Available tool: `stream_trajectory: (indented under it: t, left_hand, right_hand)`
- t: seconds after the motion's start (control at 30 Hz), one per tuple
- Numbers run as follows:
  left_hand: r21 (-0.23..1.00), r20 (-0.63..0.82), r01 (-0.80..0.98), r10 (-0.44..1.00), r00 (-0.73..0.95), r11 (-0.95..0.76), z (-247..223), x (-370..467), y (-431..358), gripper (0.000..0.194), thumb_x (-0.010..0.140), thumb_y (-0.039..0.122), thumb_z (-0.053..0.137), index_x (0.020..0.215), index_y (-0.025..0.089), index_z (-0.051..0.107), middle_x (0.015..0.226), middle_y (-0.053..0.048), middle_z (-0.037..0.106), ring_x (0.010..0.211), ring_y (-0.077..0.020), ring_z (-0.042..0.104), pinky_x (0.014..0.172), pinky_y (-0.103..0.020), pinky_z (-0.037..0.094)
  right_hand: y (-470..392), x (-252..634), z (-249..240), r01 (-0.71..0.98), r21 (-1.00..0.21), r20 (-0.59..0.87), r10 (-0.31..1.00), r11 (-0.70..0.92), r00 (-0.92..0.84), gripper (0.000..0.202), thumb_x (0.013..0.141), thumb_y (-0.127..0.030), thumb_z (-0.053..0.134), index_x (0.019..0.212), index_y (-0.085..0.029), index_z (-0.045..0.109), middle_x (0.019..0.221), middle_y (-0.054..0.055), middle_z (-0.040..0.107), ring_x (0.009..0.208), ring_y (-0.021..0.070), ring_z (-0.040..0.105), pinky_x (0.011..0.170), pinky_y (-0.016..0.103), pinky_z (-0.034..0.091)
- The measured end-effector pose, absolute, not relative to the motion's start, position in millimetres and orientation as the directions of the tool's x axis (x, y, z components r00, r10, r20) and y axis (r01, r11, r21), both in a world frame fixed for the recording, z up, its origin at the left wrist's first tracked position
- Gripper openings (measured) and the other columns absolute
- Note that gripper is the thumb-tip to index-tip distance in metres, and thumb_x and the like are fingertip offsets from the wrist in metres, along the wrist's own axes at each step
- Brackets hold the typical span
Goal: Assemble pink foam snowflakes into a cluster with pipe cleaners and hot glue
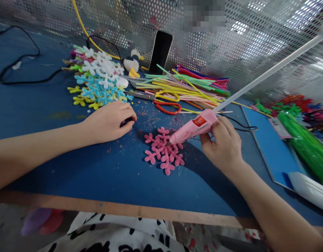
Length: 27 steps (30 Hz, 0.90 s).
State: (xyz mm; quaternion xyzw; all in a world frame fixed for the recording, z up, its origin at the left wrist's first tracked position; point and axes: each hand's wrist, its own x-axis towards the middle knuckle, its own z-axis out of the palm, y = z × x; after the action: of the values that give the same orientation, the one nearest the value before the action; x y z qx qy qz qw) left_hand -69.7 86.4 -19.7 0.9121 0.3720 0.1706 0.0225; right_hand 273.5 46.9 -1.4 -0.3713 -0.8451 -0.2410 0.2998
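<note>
A pink hot glue gun (194, 126) is gripped in my right hand (226, 143), fingers wrapped round its handle. A long translucent glue stick (266, 75) juts from its back end toward the upper right. The nozzle touches or hovers just over the middle of a pink fuzzy pipe-cleaner snowflake (165, 152), which lies flat on the blue tabletop. Left of the snowflake, my left hand (111, 120) rests on the table, fingers curled toward the thumb, with nothing visible between them. Behind it lies a pile of white, blue and yellow pipe-cleaner snowflakes (101, 78).
Scissors (148, 98) with yellow and red handles lie before a heap of loose pipe cleaners (187, 85). A phone (160, 52) leans on the perforated metal panel (140, 21) beside a small plush duck (132, 63). At right are a blue board (269, 140) and a green bagged bundle (306, 147).
</note>
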Motion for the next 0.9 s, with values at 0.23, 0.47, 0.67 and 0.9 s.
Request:
stream_trajectory:
  t: [0.23, 0.47, 0.67, 0.9]
  left_hand:
    - [0.180, 0.293, 0.667, 0.687, 0.665, -0.723, -18.9, -69.6, 85.7, 0.028, 0.100, 0.028, 0.042, 0.102, 0.015, 0.067, 0.107, -0.010, 0.067, 0.100, -0.0247, 0.059, 0.091, -0.040, 0.045]
    - [0.177, 0.289, 0.670, 0.689, 0.665, -0.721, -19.1, -69.3, 86.0, 0.027, 0.100, 0.027, 0.043, 0.102, 0.015, 0.067, 0.106, -0.010, 0.067, 0.100, -0.0244, 0.059, 0.091, -0.040, 0.045]
    - [0.175, 0.285, 0.671, 0.690, 0.666, -0.720, -18.4, -69.8, 86.0, 0.027, 0.100, 0.027, 0.042, 0.102, 0.015, 0.067, 0.108, -0.010, 0.067, 0.100, -0.0246, 0.059, 0.091, -0.040, 0.045]
    - [0.175, 0.294, 0.672, 0.689, 0.662, -0.720, -18.2, -71.5, 85.7, 0.028, 0.100, 0.028, 0.042, 0.102, 0.016, 0.067, 0.106, -0.009, 0.067, 0.099, -0.0243, 0.059, 0.090, -0.040, 0.045]
  right_hand:
    - [46.3, 274.6, 0.6, 0.754, 0.234, 0.690, 0.441, 0.614, -0.574, 0.023, 0.085, -0.005, 0.056, 0.096, -0.024, 0.051, 0.091, 0.007, 0.066, 0.081, 0.0236, 0.063, 0.064, 0.036, 0.046]
    - [46.1, 276.1, 0.8, 0.755, 0.250, 0.690, 0.436, 0.606, -0.578, 0.024, 0.084, -0.005, 0.058, 0.098, -0.024, 0.051, 0.092, 0.006, 0.067, 0.080, 0.0230, 0.064, 0.062, 0.035, 0.045]
    - [46.9, 277.3, 1.1, 0.757, 0.237, 0.695, 0.438, 0.609, -0.570, 0.026, 0.083, -0.003, 0.058, 0.097, -0.023, 0.052, 0.093, 0.007, 0.068, 0.080, 0.0229, 0.064, 0.062, 0.035, 0.045]
    - [48.4, 279.5, 1.4, 0.772, 0.244, 0.701, 0.444, 0.587, -0.558, 0.025, 0.081, -0.006, 0.060, 0.097, -0.023, 0.051, 0.091, 0.007, 0.065, 0.079, 0.0239, 0.062, 0.062, 0.036, 0.045]
